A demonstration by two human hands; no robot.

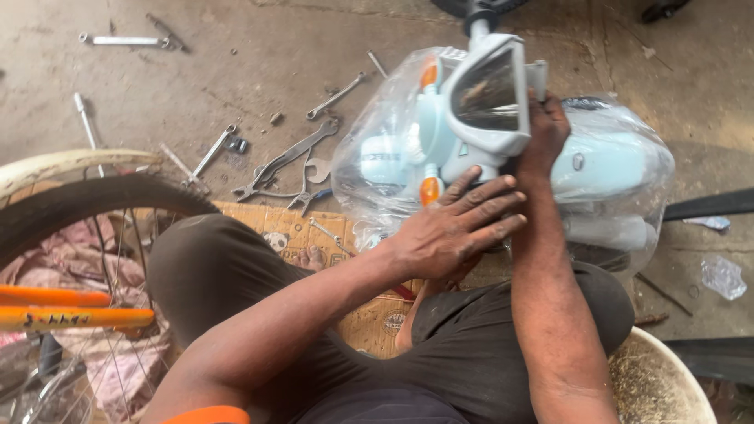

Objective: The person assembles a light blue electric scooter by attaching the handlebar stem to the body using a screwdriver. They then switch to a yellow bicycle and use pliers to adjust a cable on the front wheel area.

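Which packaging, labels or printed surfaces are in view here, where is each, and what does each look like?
Clear plastic wrap: around the pale blue ride-on toy, upper centre-right, crinkled and shiny; both hands rest at it.
Cardboard sheet: flat on the floor under the person's legs, brown with small dark printed marks.
Oval badge: on the toy's pale blue body, small and dark.
Loose plastic scrap: on the floor at right, clear and crumpled.

Both forearms bare to the elbow; left hand [455, 228] and right hand [543, 129] ungloved, no rings visible; dark grey-brown trousers [212, 267] worn; orange sleeve edge [208, 414] at left upper arm; bare foot [312, 257].
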